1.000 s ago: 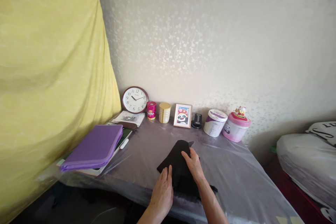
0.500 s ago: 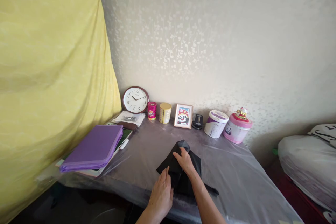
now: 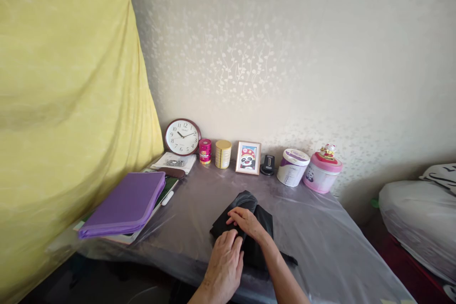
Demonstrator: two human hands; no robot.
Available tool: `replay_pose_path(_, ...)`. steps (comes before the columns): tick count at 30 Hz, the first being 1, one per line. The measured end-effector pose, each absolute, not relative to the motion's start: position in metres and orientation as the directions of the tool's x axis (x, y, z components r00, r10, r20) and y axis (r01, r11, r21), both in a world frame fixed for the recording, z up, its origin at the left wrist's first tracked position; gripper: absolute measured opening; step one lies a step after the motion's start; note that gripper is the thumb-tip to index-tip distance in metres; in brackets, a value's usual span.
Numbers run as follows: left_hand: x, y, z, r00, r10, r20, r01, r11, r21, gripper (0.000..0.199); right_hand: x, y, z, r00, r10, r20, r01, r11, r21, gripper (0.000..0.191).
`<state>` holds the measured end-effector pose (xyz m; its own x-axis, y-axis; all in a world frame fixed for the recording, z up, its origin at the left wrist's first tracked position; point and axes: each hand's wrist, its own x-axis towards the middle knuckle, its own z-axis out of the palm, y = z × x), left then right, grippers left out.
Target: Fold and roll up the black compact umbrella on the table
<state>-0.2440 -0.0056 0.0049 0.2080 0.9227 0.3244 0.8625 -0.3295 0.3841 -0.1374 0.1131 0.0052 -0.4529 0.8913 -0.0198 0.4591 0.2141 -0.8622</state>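
Observation:
A piece of thin black cloth [image 3: 265,221], slightly shiny, lies bunched and partly folded near the front of the table. Its far end is rounded and a narrow strip sticks out at the right. My left hand [image 3: 226,256] is on its near left part, with bent fingers closed on the fabric; the fingertips are partly hidden. Just beyond, my right hand [image 3: 247,223] reaches across the cloth from the right, fingers pointing left and slightly apart over its middle. The two hands almost meet.
Plastic sheeting covers the table [image 3: 320,237]. Purple folders [image 3: 124,202] lie at the left. Along the wall stand a clock [image 3: 183,137], small tins [image 3: 223,154], a picture frame [image 3: 248,157], a black device [image 3: 268,165] and two tubs [image 3: 293,167].
My left hand has moved a little forward and right over the cloth. The right hand has drawn back from the far end, its fingers now turned left. The view has shifted slightly.

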Motion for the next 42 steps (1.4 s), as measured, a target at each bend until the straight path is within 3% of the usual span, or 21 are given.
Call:
replay_pose_path(7,-0.241,0.01,-0.012,0.211,0.932,0.296,0.878,-0.314,0.361,0.038,-0.134,0.1,0.003,-0.483,0.865,0.136,0.448,0.378,-0.81,0.025)
replay_pose_path(13,-0.24,0.014,-0.021,0.192,0.946,0.26,0.902,-0.274,0.332,0.05,-0.118,0.098,-0.009,-0.455,0.782,0.425,0.56,0.623,-0.546,0.024)
replay_pose_path(16,-0.24,0.016,-0.031,0.2,0.942,0.27,0.923,-0.273,0.272,0.053,-0.112,0.107,-0.017,-0.47,0.732,0.494,0.608,0.674,-0.42,0.024)
replay_pose_path(19,-0.24,0.019,-0.044,0.2,0.936,0.289,0.938,-0.269,0.22,0.054,-0.111,0.12,-0.025,-0.463,0.712,0.528,0.631,0.683,-0.369,0.026)
replay_pose_path(24,-0.238,0.02,-0.05,0.165,0.958,0.233,0.952,-0.217,0.215,0.058,-0.11,0.15,-0.034,-0.457,0.735,0.501,0.654,0.659,-0.371,0.029)
replay_pose_path(32,-0.242,0.018,-0.032,0.175,0.983,0.056,0.926,-0.184,0.331,0.059,-0.106,0.193,-0.034,-0.404,0.845,0.352,0.697,0.533,-0.479,0.035)
replay_pose_path(36,-0.24,0.018,-0.025,0.163,0.986,-0.028,0.925,-0.143,0.352,0.06,-0.108,0.2,-0.034,-0.328,0.905,0.269,0.724,0.424,-0.544,0.034)
replay_pose_path(42,-0.239,0.018,-0.026,0.174,0.985,-0.007,0.922,-0.16,0.353,0.06,-0.094,0.198,-0.031,-0.123,0.95,0.286,0.787,0.27,-0.555,0.031)
